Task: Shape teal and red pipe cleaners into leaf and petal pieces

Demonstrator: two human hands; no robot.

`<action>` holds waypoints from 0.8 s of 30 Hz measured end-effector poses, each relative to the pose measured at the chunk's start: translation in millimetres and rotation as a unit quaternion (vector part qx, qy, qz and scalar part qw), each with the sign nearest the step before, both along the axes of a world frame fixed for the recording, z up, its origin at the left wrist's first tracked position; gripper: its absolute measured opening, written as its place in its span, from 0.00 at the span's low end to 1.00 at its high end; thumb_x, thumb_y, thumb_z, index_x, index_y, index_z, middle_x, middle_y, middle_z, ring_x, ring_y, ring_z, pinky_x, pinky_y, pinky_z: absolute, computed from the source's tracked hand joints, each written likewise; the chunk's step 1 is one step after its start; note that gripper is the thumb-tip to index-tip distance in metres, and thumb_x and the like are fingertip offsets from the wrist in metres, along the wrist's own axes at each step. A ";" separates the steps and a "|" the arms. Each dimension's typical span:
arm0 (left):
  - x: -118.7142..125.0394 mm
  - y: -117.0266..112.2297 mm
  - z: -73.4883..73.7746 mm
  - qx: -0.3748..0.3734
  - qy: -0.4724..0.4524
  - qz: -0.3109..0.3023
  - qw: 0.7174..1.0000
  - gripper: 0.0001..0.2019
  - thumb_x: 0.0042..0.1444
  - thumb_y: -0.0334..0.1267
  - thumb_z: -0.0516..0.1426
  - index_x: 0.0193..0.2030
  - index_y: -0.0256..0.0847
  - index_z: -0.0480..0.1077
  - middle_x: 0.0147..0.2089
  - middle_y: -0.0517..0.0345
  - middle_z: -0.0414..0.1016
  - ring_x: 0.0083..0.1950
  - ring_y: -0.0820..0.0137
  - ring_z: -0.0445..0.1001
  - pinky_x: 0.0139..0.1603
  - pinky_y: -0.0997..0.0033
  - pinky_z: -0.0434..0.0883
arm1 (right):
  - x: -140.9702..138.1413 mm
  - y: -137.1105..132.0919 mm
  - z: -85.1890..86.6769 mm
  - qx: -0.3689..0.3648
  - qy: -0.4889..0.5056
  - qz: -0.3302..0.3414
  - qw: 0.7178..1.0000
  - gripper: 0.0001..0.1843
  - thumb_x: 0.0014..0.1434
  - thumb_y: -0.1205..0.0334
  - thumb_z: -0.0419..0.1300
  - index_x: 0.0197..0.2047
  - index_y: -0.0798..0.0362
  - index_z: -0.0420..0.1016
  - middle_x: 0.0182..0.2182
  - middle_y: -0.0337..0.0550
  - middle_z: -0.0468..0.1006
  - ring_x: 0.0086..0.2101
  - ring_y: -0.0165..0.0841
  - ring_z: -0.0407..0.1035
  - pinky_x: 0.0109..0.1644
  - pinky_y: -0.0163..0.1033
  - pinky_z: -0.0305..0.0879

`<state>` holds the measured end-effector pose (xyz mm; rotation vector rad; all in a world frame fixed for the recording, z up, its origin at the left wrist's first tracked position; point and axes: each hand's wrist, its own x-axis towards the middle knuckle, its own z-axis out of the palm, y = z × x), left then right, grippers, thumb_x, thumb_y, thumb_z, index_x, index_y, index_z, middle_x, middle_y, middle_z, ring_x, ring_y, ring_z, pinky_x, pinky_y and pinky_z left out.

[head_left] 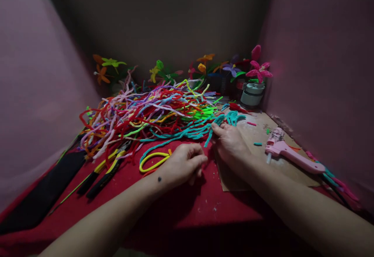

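A big heap of coloured pipe cleaners (pixel 149 113) lies on the red cloth (pixel 175 210). My right hand (pixel 229 142) rests on the cardboard sheet (pixel 263 159), its fingers closed around the near end of a bunch of teal pipe cleaners (pixel 193 131). My left hand (pixel 184 163) sits curled on the cloth just left of it, fingers pinched together; what they hold is hidden. A yellow pipe-cleaner loop (pixel 152 160) lies beside the left hand.
A pink glue gun (pixel 289 154) lies on the cardboard at right. Pliers with yellow-black handles (pixel 105 171) lie at left. Finished pipe-cleaner flowers (pixel 258 70) and a grey tape roll (pixel 253 93) stand along the back. Pink walls close in both sides.
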<state>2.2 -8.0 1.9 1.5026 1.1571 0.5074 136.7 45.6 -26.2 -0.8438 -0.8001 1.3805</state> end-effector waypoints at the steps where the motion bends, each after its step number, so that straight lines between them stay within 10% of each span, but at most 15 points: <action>1: -5.2 -1.3 4.1 0.031 0.055 -0.035 0.997 0.11 0.54 0.42 0.49 0.24 0.40 0.57 0.18 0.65 0.64 0.14 0.79 0.60 0.15 0.79 0.56 | 2.6 2.7 1.7 -0.013 0.021 -0.007 1.000 0.17 0.40 0.62 0.65 0.19 0.53 0.57 0.14 0.31 0.59 0.16 0.21 0.51 0.19 0.32 0.45; 5: -42.5 1.4 12.8 0.301 0.349 -0.001 0.887 0.09 0.54 0.42 0.49 0.30 0.41 0.64 0.29 0.57 0.69 0.28 0.71 0.67 0.29 0.73 0.61 | 8.1 5.2 7.8 -0.072 0.046 0.033 0.996 0.14 0.39 0.68 0.65 0.20 0.53 0.59 0.14 0.33 0.63 0.17 0.24 0.57 0.18 0.32 0.47; 10: -83.5 -0.1 -0.2 0.312 0.532 -0.040 0.786 0.10 0.55 0.42 0.47 0.36 0.41 0.65 0.37 0.52 0.67 0.34 0.66 0.68 0.31 0.70 0.61 | 5.2 1.7 6.6 -0.067 0.036 0.080 0.994 0.09 0.42 0.69 0.62 0.21 0.56 0.63 0.17 0.36 0.65 0.18 0.24 0.60 0.19 0.33 0.52; 19: -94.6 -16.9 -13.0 0.276 0.468 -0.038 0.839 0.12 0.57 0.37 0.44 0.40 0.43 0.66 0.38 0.53 0.70 0.37 0.65 0.69 0.37 0.66 0.63 | 6.2 5.5 3.7 -0.083 0.048 0.074 0.993 0.10 0.40 0.71 0.61 0.21 0.54 0.61 0.16 0.35 0.66 0.18 0.26 0.62 0.20 0.33 0.54; 24: -101.7 -12.8 -0.3 0.175 0.311 0.008 0.934 0.10 0.54 0.41 0.50 0.42 0.44 0.65 0.38 0.55 0.72 0.38 0.67 0.70 0.38 0.69 0.66 | 6.5 3.9 5.0 -0.066 0.068 0.088 0.992 0.08 0.40 0.71 0.61 0.20 0.55 0.63 0.16 0.37 0.66 0.19 0.26 0.63 0.20 0.32 0.54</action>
